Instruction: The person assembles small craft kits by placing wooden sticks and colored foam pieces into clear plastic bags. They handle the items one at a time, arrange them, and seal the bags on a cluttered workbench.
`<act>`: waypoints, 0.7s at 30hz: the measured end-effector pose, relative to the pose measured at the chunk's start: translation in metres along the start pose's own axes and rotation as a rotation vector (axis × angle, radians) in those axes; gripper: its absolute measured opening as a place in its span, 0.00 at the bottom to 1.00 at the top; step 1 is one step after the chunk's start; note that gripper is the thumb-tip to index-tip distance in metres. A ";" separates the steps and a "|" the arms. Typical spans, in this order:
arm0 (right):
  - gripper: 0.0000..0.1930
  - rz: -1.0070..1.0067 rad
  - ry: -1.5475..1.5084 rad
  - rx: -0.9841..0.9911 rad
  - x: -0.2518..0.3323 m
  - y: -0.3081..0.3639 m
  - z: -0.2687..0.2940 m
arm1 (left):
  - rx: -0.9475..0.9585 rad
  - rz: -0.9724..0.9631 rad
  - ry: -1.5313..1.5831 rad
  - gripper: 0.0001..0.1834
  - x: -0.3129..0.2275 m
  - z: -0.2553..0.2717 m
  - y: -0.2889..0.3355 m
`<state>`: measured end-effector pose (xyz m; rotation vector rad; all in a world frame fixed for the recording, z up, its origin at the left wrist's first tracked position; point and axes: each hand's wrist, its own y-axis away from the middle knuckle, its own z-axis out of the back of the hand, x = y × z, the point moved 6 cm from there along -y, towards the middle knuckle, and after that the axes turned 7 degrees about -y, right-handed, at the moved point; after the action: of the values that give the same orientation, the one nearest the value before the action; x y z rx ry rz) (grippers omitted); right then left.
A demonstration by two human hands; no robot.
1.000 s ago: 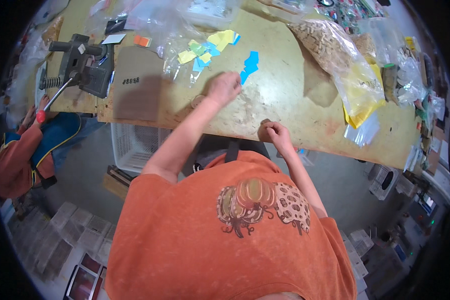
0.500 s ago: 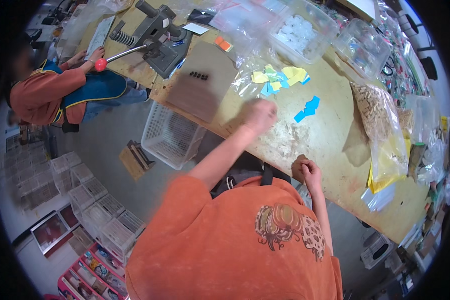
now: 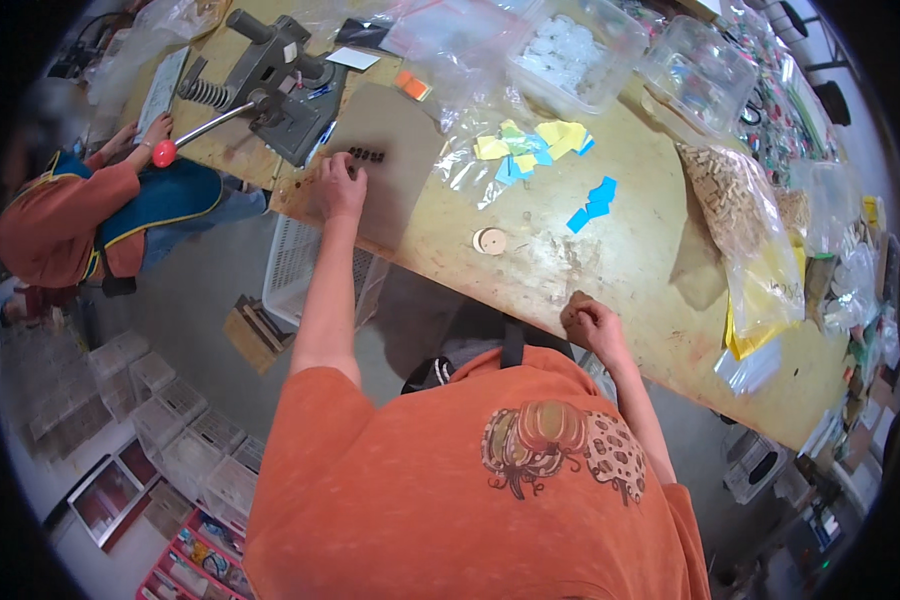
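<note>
My left hand is stretched out to the left and rests on a brown cardboard sheet, fingertips touching a short row of small dark pieces. Whether it pinches one is hidden. Close to my body, at the near table edge, my right hand is closed around a small brown piece. A round wooden disc lies on the yellow tabletop between my hands. Blue paper bits and a clear bag of yellow and blue bits lie farther back.
A grey lever press with a red knob stands at the left, another person beside it. Clear tubs, a bag of wooden pieces and a white basket under the table surround the spot.
My left hand has swung left from the middle of the table onto the cardboard sheet by the dark pieces. The right hand stays at the table edge. The view has turned left.
</note>
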<state>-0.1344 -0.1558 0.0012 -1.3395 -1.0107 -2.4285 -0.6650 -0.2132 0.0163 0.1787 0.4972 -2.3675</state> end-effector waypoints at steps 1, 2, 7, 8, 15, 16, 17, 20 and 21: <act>0.08 0.016 0.015 -0.004 0.001 -0.002 0.000 | -0.075 -0.069 -0.025 0.09 -0.018 0.012 0.001; 0.09 -0.043 -0.012 -0.017 0.005 -0.003 0.000 | 0.014 -0.022 0.095 0.12 -0.031 0.010 0.007; 0.08 0.012 0.016 -0.024 0.011 -0.016 -0.004 | 0.134 -0.366 0.229 0.16 -0.163 0.002 0.033; 0.08 0.013 -0.001 -0.034 0.012 -0.018 -0.004 | 0.112 -0.370 0.222 0.15 -0.186 0.006 0.030; 0.08 0.051 0.018 -0.045 0.024 -0.018 -0.003 | 0.313 -0.427 0.083 0.23 -0.196 -0.054 0.008; 0.07 0.058 0.024 -0.050 0.024 -0.015 -0.003 | 0.289 -0.431 0.145 0.23 -0.197 -0.052 0.005; 0.07 0.051 0.035 -0.052 0.023 -0.013 -0.003 | 0.265 -0.433 0.207 0.23 -0.196 -0.049 0.004; 0.07 0.026 0.030 -0.064 0.018 -0.007 -0.002 | 0.094 -0.348 0.202 0.22 -0.200 -0.018 -0.010; 0.07 0.011 0.005 -0.071 0.013 -0.005 -0.002 | 0.021 -0.304 0.170 0.22 -0.203 -0.005 -0.018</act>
<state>-0.1459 -0.1514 0.0083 -1.3568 -0.9207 -2.4802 -0.5260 -0.0738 0.0702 0.3366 0.6170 -2.6684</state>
